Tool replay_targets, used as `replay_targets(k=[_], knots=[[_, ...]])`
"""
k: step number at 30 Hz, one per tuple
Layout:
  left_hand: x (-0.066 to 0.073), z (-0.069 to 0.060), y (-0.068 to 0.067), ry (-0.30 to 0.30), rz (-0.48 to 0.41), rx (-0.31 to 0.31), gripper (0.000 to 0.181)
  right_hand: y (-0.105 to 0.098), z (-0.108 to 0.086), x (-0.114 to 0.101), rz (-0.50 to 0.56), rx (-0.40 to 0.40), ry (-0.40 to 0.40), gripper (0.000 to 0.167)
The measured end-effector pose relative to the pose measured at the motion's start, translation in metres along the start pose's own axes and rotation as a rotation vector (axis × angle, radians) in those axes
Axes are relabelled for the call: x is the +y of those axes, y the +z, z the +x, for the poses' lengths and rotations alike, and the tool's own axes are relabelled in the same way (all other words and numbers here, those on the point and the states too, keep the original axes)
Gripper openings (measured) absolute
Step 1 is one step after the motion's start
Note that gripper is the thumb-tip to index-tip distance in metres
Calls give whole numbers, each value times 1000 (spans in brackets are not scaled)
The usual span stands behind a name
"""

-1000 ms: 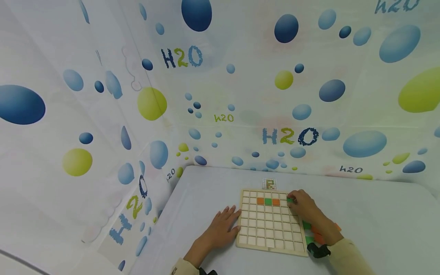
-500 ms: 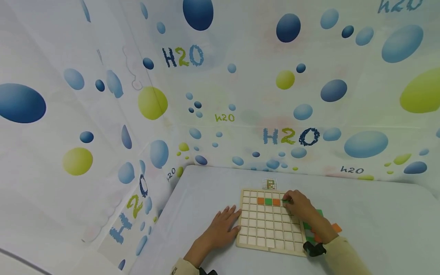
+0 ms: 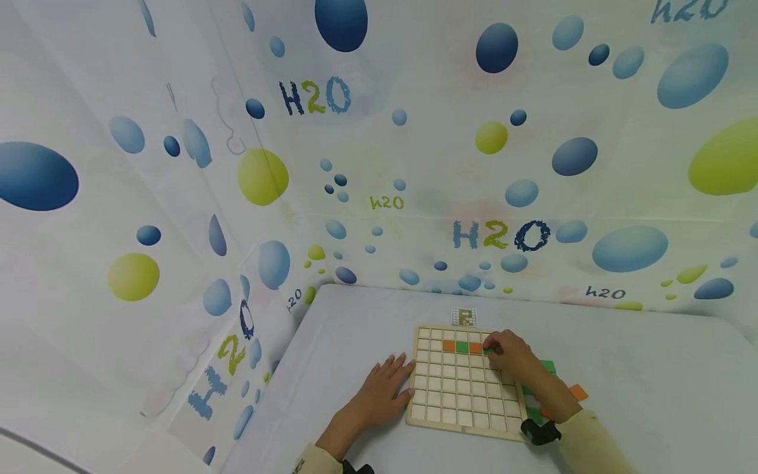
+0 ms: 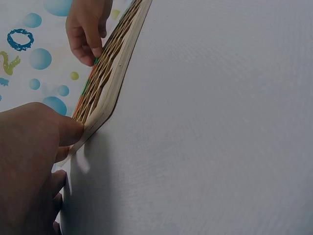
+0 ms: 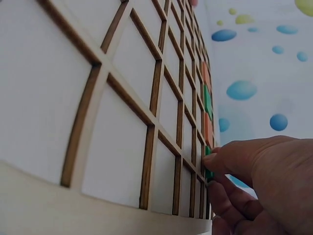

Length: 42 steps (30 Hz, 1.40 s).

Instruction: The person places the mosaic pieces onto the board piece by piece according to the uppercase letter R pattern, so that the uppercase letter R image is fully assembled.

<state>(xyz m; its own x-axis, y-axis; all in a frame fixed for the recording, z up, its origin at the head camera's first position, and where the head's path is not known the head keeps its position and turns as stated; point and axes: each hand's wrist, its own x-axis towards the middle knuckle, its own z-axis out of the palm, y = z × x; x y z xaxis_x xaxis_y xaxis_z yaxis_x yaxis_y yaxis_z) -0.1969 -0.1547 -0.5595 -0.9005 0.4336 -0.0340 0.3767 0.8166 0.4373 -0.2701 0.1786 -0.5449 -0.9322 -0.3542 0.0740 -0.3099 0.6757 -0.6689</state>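
A wooden grid board (image 3: 450, 417) of square cells lies on the white-covered table. In its second row from the far side sit an orange tile (image 3: 449, 346), a green tile (image 3: 462, 347) and another orange tile (image 3: 476, 347). My right hand (image 3: 512, 357) pinches a further green tile (image 5: 208, 151) between thumb and fingers, at the cell just right of that row; the fingers partly hide it. With fingers spread, my left hand (image 3: 381, 393) rests on the table, fingertips and thumb touching the board's left edge. In the left wrist view the thumb lies against the frame's corner.
Beyond the board's far edge lies a small printed pattern card (image 3: 464, 316). Loose green tiles (image 3: 548, 366) and orange tiles (image 3: 578, 392) lie to the board's right, partly under my right forearm. A patterned curtain (image 3: 414, 151) stands behind and left of the table (image 3: 651, 388).
My right hand has moved left with the green tile, from the board's right edge to the cell beside the orange tile. The left hand has stayed in place.
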Motion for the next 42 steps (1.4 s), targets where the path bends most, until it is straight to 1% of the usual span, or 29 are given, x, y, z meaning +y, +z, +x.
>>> replay_targets(k=[3, 10, 13, 14, 18, 20, 25, 27, 30, 33, 36, 38, 40, 42], knots=[[1, 0, -1, -2, 2, -1, 60, -1, -1, 1, 22, 5, -18, 9], [3, 0, -3, 8, -13, -7, 59, 0, -7, 9, -9, 39, -34, 11], [3, 0, -2, 6, -9, -11, 59, -3, -10, 14, -5, 45, -35, 13], [3, 1, -2, 5, -6, -11, 59, -5, -11, 15, -2, 47, -22, 14], [4, 1, -2, 3, 0, -8, 59, -20, -19, 25, -3, 59, 71, 18], [4, 1, -3, 4, 1, -5, 59, -29, -24, 30, -19, 78, 133, 21], [4, 0, -3, -1, 5, -5, 60, -52, -37, 45, -61, 104, 217, 28], [4, 0, -3, -7, 3, -8, 60, -59, -41, 51, -75, 76, 246, 31], [2, 0, -2, -12, -2, -12, 60, -65, -44, 58, -93, 8, 302, 37], [1, -1, -1, -11, -6, -10, 60, -67, -47, 61, -91, -35, 325, 38], [1, -1, -1, -5, -9, -6, 60, -66, -48, 62, -84, -25, 305, 32], [1, -1, -1, 1, -12, -4, 60, -65, -49, 63, -83, -9, 266, 30], [0, 0, 0, 2, -10, -2, 60, -63, -49, 64, -73, 4, 222, 33], [-1, 0, 0, 1, -8, 0, 60, -61, -49, 64, -64, 16, 192, 39]])
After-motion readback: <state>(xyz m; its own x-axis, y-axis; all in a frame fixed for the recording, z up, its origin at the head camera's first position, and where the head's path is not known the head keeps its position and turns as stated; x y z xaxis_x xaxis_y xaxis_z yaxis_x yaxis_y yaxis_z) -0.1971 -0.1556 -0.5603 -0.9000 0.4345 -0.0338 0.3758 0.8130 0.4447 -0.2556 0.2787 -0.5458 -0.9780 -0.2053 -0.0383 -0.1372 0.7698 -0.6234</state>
